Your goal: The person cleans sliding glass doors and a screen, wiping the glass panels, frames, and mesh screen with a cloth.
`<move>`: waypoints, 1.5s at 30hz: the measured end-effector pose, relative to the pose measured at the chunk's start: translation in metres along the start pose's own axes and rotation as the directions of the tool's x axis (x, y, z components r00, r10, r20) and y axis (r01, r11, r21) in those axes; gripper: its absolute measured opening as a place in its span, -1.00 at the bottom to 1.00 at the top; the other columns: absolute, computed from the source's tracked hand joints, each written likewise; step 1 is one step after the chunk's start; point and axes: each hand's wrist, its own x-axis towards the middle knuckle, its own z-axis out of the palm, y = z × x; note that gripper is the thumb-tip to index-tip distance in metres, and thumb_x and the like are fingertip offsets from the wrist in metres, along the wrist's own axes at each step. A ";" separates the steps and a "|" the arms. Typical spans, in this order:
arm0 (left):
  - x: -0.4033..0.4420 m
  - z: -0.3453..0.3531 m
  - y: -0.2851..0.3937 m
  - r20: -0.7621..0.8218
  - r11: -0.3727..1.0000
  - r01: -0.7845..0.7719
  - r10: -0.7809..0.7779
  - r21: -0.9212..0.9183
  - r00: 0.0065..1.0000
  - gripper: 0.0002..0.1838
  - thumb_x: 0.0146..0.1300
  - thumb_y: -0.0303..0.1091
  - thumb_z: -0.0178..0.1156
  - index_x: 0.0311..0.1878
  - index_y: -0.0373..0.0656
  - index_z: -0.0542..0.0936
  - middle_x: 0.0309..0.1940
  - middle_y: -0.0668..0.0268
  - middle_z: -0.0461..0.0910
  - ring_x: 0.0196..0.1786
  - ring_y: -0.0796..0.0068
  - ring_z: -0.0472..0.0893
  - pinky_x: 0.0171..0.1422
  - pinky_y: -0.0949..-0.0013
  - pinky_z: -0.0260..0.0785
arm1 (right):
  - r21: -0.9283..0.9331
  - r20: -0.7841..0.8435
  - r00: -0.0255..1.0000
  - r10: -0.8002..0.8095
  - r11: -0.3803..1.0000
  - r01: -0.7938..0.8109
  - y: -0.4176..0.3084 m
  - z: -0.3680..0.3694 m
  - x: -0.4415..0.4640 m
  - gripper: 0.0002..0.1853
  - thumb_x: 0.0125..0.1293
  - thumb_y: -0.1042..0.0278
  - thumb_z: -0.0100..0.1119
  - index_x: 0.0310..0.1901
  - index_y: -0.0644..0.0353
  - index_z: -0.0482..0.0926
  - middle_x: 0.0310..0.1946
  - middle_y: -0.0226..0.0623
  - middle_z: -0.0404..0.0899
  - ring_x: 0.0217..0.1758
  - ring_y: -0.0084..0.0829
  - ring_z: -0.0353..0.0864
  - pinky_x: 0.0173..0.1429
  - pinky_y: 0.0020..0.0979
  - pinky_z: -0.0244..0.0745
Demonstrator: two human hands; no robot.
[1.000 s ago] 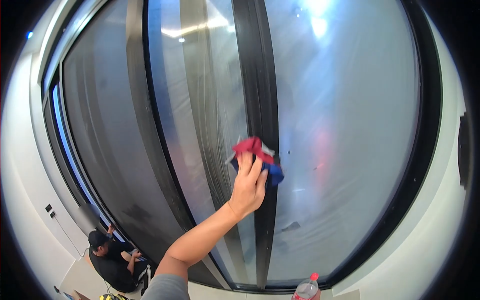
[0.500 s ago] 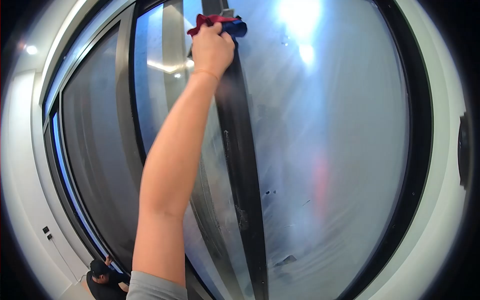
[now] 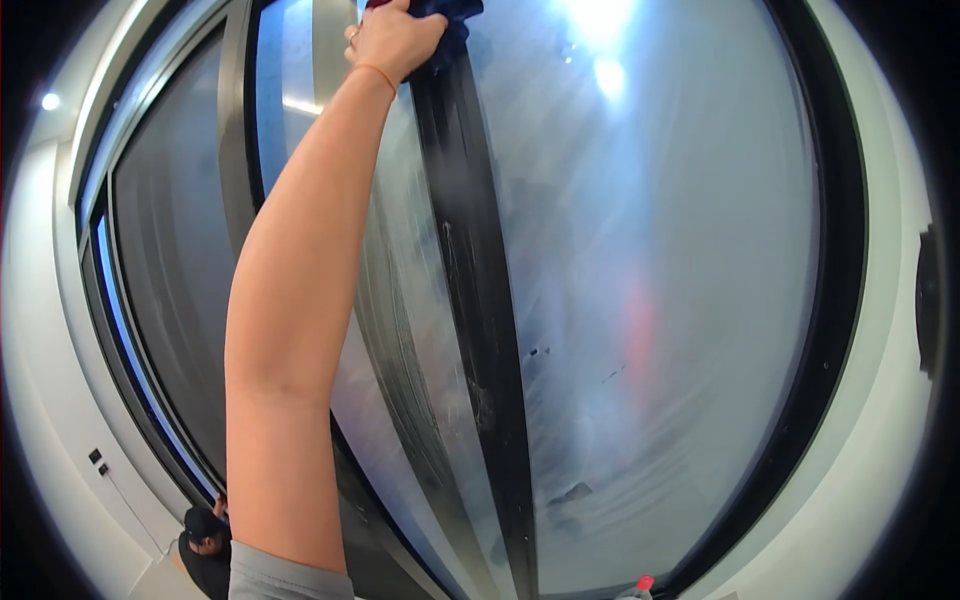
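Observation:
At the top of the view my left hand (image 3: 395,42) is raised high, its fingers closed over a dark blue and red cloth (image 3: 452,28). The cloth lies against the upper part of a black window frame post (image 3: 465,190), and its top is cut off by the view's edge. A thin orange band circles the wrist, and a ring shows on one finger. To the right of the post is a large glass pane (image 3: 680,250), streaked and hazy. Narrower glass (image 3: 405,260) lies on the left. My right hand is out of view.
A person (image 3: 205,550) in a black cap and dark clothes is low at the left, by the window. A bottle with a red cap (image 3: 645,583) shows at the bottom edge. Wall sockets (image 3: 97,458) with a cord are at the left; a dark object (image 3: 928,300) is at the right wall.
My left hand and the cloth have shifted up and slightly left in view. More of the post shows below them, and the bottle's red cap has come into view at the bottom.

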 end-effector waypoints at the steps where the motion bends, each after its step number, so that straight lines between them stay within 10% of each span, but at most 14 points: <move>1: -0.049 -0.035 0.043 0.022 0.991 0.105 -0.104 -0.080 0.994 -0.23 0.28 -0.17 0.27 0.54 -0.20 0.37 0.46 -0.22 0.38 0.50 -0.33 0.35 0.63 -0.05 0.17 | 0.015 0.001 1.000 0.022 1.000 -0.022 0.004 0.000 0.001 -0.44 0.06 0.45 0.50 0.14 0.20 0.53 -0.26 -0.53 0.53 -0.25 -0.53 0.52 -0.11 -0.46 0.51; 4: -0.053 -0.004 0.013 -0.066 0.999 0.032 -0.034 -0.029 0.997 -0.09 0.16 -0.05 0.33 0.61 -0.06 0.32 0.52 -0.15 0.33 0.53 -0.28 0.30 0.64 -0.02 0.13 | -0.350 0.100 0.995 0.020 0.937 0.017 0.044 -0.022 -0.004 -0.50 0.04 0.42 0.53 0.06 0.19 0.57 -0.23 -0.48 0.57 -0.21 -0.52 0.55 -0.09 -0.43 0.52; 12: -0.245 0.019 -0.002 -0.109 0.969 -0.228 0.218 -0.094 0.970 -0.30 0.23 -0.19 0.29 0.43 -0.23 0.45 0.53 -0.21 0.29 0.52 -0.26 0.28 0.57 -0.10 0.04 | -0.292 -0.005 1.000 0.029 0.956 -0.030 0.082 -0.025 -0.028 -0.44 0.02 0.40 0.60 0.04 0.20 0.51 -0.17 -0.38 0.60 -0.15 -0.45 0.62 -0.03 -0.32 0.57; 14: -0.315 0.009 0.002 0.007 0.964 -0.204 0.208 -0.171 0.978 -0.36 0.19 -0.38 0.26 0.37 -0.31 0.42 0.63 -0.27 0.05 0.54 -0.30 0.21 0.56 -0.17 0.01 | -0.293 0.023 0.999 0.041 0.956 -0.033 0.082 -0.025 -0.026 -0.36 -0.01 0.39 0.62 0.09 0.22 0.45 -0.11 -0.33 0.59 -0.08 -0.42 0.62 0.04 -0.29 0.56; 27: -0.698 0.004 0.020 0.431 0.927 0.281 -0.153 -0.250 0.889 -0.54 0.19 -0.50 0.27 0.20 -0.29 0.56 0.53 -0.37 0.13 0.53 -0.45 0.15 0.59 -0.32 -0.02 | -0.229 0.099 0.995 0.015 0.973 0.008 0.069 -0.020 -0.015 -0.05 -0.07 0.40 0.68 0.31 0.30 0.24 0.11 -0.17 0.54 0.16 -0.31 0.62 0.28 -0.20 0.55; 32: -0.590 0.004 0.010 0.328 0.919 0.204 -0.088 -0.338 0.940 -0.37 0.22 -0.49 0.34 0.36 -0.41 0.41 0.50 -0.39 0.17 0.56 -0.51 0.12 0.64 -0.33 -0.06 | -0.252 0.100 0.992 0.076 0.967 -0.049 0.050 -0.010 -0.018 -0.05 -0.06 0.35 0.71 0.31 0.29 0.25 0.12 -0.16 0.53 0.18 -0.31 0.60 0.29 -0.20 0.54; 38: -0.355 0.034 0.002 -0.185 0.912 -0.184 0.123 -0.367 0.975 -0.32 0.38 -0.47 0.21 0.55 -0.32 0.30 0.54 -0.20 0.25 0.61 -0.32 0.16 0.69 -0.19 -0.11 | -0.318 0.030 0.990 0.135 0.941 -0.119 0.069 -0.019 -0.029 -0.03 -0.09 0.30 0.74 0.30 0.30 0.26 0.12 -0.16 0.50 0.19 -0.27 0.59 0.29 -0.17 0.53; 40: -0.295 0.041 0.002 -0.281 0.959 -0.209 0.151 -0.189 0.948 -0.41 0.39 -0.33 0.19 0.45 -0.30 0.42 0.45 -0.31 0.33 0.41 -0.40 0.38 0.57 -0.13 0.19 | -0.368 -0.001 0.993 0.122 0.923 -0.114 0.081 -0.025 -0.029 -0.02 -0.09 0.29 0.74 0.31 0.30 0.26 0.13 -0.15 0.50 0.19 -0.28 0.58 0.29 -0.18 0.54; 45: -0.240 0.053 0.007 -0.405 0.944 -0.324 0.272 -0.066 0.873 -0.48 0.47 -0.38 0.10 0.40 -0.47 0.38 0.39 -0.41 0.33 0.40 -0.44 0.37 0.55 -0.16 0.19 | -0.289 -0.031 0.976 0.217 0.932 -0.217 0.074 -0.024 -0.030 0.01 -0.11 0.27 0.75 0.32 0.31 0.25 0.18 -0.11 0.46 0.25 -0.26 0.54 0.33 -0.15 0.49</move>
